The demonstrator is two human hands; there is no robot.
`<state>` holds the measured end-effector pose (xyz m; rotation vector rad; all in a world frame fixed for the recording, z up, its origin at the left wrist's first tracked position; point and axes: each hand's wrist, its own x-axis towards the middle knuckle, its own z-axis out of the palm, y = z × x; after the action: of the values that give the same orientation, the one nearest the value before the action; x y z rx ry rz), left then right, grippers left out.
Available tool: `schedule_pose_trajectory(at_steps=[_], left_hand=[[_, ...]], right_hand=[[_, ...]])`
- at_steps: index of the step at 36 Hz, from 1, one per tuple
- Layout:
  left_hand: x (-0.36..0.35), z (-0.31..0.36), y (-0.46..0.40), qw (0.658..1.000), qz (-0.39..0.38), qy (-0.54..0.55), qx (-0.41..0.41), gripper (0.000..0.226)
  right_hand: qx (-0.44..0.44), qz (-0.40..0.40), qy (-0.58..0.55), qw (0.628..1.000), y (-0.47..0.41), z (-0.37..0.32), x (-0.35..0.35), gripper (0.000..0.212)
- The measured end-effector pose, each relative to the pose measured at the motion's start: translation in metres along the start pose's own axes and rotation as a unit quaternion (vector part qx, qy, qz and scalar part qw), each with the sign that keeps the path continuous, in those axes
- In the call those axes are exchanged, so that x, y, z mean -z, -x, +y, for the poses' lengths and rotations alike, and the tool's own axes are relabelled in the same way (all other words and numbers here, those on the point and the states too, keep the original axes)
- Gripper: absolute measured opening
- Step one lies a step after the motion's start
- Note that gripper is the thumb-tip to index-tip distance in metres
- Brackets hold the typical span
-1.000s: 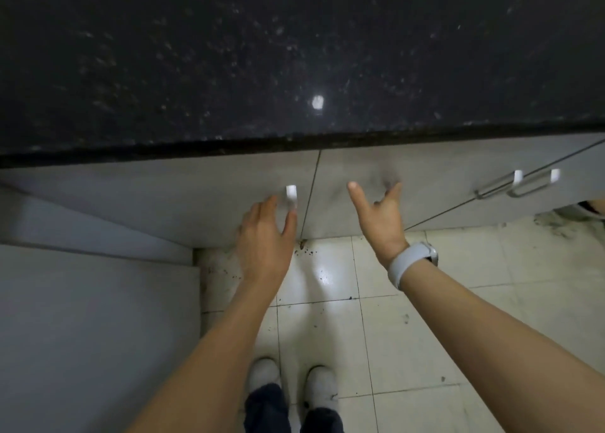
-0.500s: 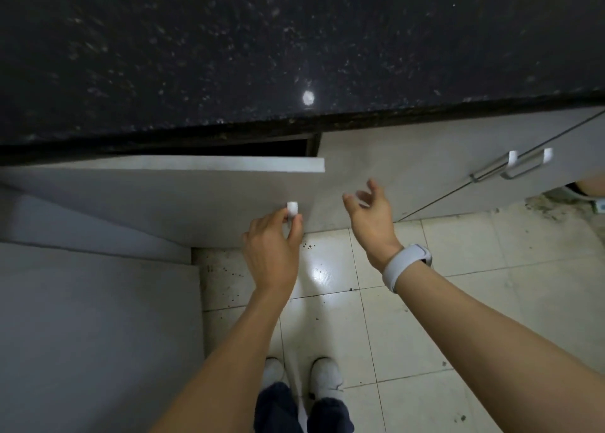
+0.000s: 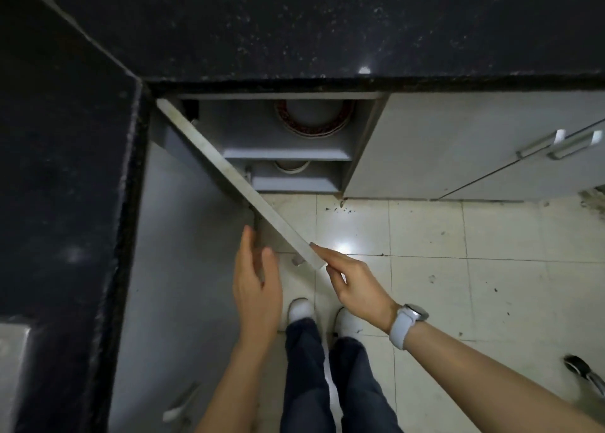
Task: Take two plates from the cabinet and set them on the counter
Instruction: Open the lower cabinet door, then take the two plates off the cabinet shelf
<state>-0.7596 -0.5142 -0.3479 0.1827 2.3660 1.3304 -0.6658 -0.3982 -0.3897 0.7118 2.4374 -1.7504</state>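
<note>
- Bench [image 3: 327, 23]: black speckled stone top, L-shaped, runs across top of view and down the left side; nothing resting on the visible part.
- Floor [image 3: 425, 229]: pale tiles w/ dark specks near the cabinet base; bright light reflection just right of the door's free end.
- Cabinet [image 3: 284, 141]: grey, under the bench, open. Two shelves visible inside, upper above lower.
- Cabinet door [image 3: 229, 171]: swung out wide, seen edge-on as a pale strip running from hinge side at upper left down to lower right.
- Adjacent doors [image 3: 442, 144] at right: shut, w/ two metal bar handles [image 3: 556, 143].
- Plates [image 3: 316, 117]: stack w/ dark red patterned rim on upper shelf, towards the back, partly hidden by the bench edge. Count cannot be told.
- White dish [image 3: 291, 167] on lower shelf: only front rim shows.
- Left hand [image 3: 257, 285]: released, fingers extended, flat beside the door's outer face; contact w/ door cannot be told.
- Right hand [image 3: 353, 282]: fingers pinching the door's free end, thumb below, index along top edge. White smartwatch [image 3: 407, 324] on the wrist.
- White shoes [image 3: 299, 308], dark trousers below the hands.
</note>
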Motion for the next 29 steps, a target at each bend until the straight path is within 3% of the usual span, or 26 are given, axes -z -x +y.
schedule_pose_trajectory(at_steps=[4, 12, 19, 22, 25, 29], left_hand=[[0.026, 0.015, 0.0, 0.998, -0.044, 0.037, 0.01, 0.054], [0.061, 0.004, 0.007, 0.992, 0.052, -0.115, 0.024, 0.054], [0.064, -0.001, 0.013, 0.942, 0.064, -0.33, 0.006, 0.063], [0.05, 0.008, 0.021, 0.908, 0.073, -0.406, -0.065, 0.063], [0.026, 0.018, 0.016, 0.908, 0.048, -0.396, -0.13, 0.058], [-0.013, 0.015, -0.019, 0.938, -0.003, -0.317, -0.138, 0.05]], right_hand=[[-0.009, -0.094, 0.017, 0.995, 0.004, -0.014, -0.021, 0.048], [-0.038, -0.183, 0.058, 0.981, -0.005, -0.027, -0.054, 0.046], [-0.069, -0.118, 0.075, 0.988, -0.013, -0.021, -0.038, 0.039], [-0.09, -0.076, 0.063, 0.991, -0.016, -0.017, -0.021, 0.039], [-0.121, -0.023, 0.034, 0.992, -0.022, -0.007, -0.001, 0.037], [-0.14, 0.057, 0.002, 0.988, -0.042, 0.016, 0.023, 0.032]])
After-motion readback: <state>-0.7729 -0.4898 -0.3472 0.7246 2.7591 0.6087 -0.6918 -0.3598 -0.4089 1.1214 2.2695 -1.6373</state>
